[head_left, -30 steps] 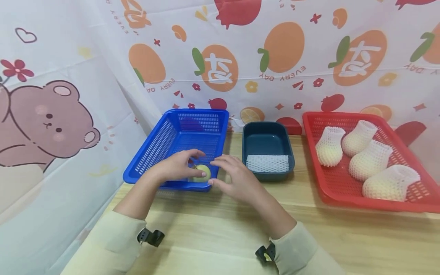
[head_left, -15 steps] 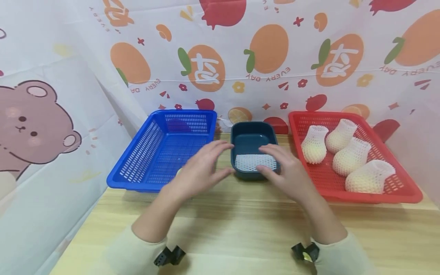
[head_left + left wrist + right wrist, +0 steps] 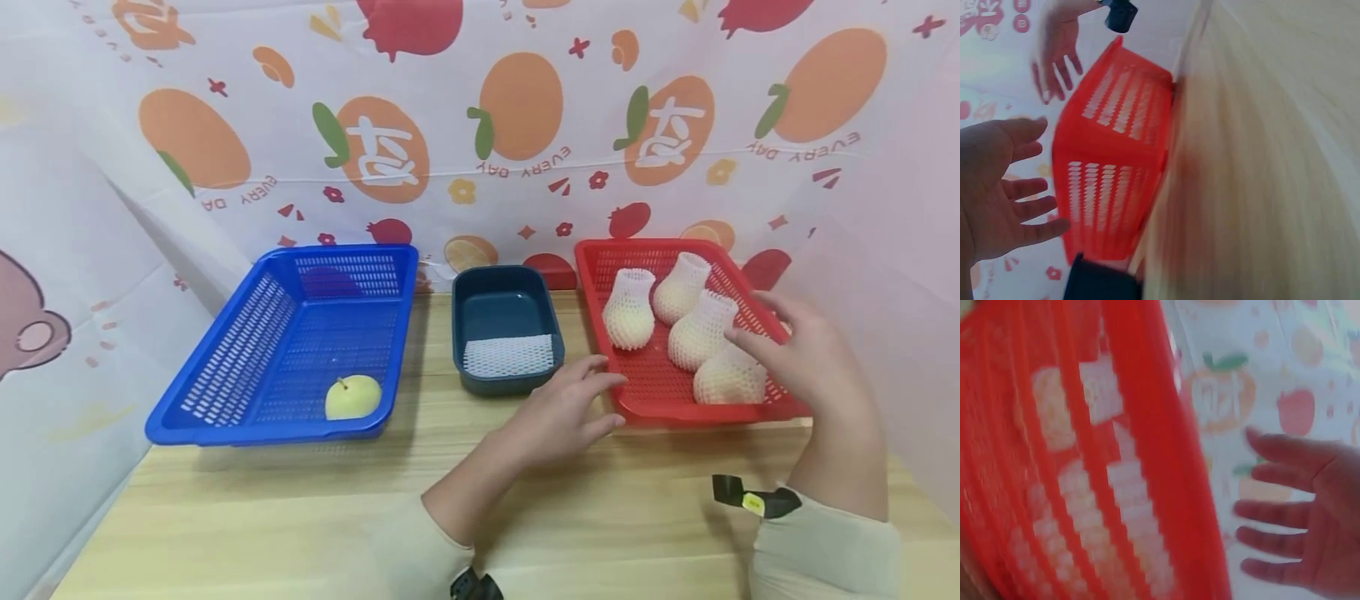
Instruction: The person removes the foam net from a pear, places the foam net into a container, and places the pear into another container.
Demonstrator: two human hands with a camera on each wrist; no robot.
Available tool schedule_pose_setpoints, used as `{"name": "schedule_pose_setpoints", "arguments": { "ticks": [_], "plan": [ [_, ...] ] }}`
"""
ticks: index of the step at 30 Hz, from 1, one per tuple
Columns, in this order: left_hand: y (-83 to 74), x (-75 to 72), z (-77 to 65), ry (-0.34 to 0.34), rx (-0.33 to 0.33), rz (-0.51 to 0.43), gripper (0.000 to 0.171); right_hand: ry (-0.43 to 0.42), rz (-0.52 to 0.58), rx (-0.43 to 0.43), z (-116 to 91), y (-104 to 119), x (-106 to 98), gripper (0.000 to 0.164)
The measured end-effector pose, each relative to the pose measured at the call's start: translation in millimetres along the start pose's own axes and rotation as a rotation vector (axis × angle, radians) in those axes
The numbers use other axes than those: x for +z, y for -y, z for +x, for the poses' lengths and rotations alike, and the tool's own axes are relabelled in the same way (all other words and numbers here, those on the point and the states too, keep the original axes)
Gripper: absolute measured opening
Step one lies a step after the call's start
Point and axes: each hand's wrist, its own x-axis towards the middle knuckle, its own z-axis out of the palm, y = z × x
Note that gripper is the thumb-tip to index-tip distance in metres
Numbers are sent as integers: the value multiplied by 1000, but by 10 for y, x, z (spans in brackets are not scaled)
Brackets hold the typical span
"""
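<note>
Four netted fruits (image 3: 701,335) at frame right sit corralled, I judge, by the red basket (image 3: 647,379) that the spread left hand (image 3: 561,417) and right hand (image 3: 816,354) flank.

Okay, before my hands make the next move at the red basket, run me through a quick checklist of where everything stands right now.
1. Left hand free: ok, fingers spread, holding nothing.
2. Right hand free: ok, also holding nothing.
3. Both hands touching the red basket: cannot tell; they are close to opposite sides, but contact isn't clear.
4. Fruits in the red basket netted: ok, all four.
5. Fruit in the blue basket netted: not ok, it is bare.
6. Net in the green box: ok, white netting lies at the near end; whether it is more than one piece, cannot tell.
</note>
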Motion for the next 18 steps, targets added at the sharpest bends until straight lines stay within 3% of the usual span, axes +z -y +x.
{"name": "schedule_pose_setpoints", "arguments": {
  "ticks": [3, 7, 12, 18],
  "plan": [
    [-37, 104, 110, -36, 14, 51, 45, 120, -37, 64, 7, -203, -59, 86],
    [-5, 129, 101, -82, 7, 92, 39, 216, -63, 68, 81, -276, 29, 80],
    [25, 158, 96, -106, 2, 52, 39, 207, -26, 85, 170, -354, 102, 56],
    [23, 219, 166, -95, 40, 43, 41, 149, -12, 127, 151, -492, 88, 49]
  ]
}}
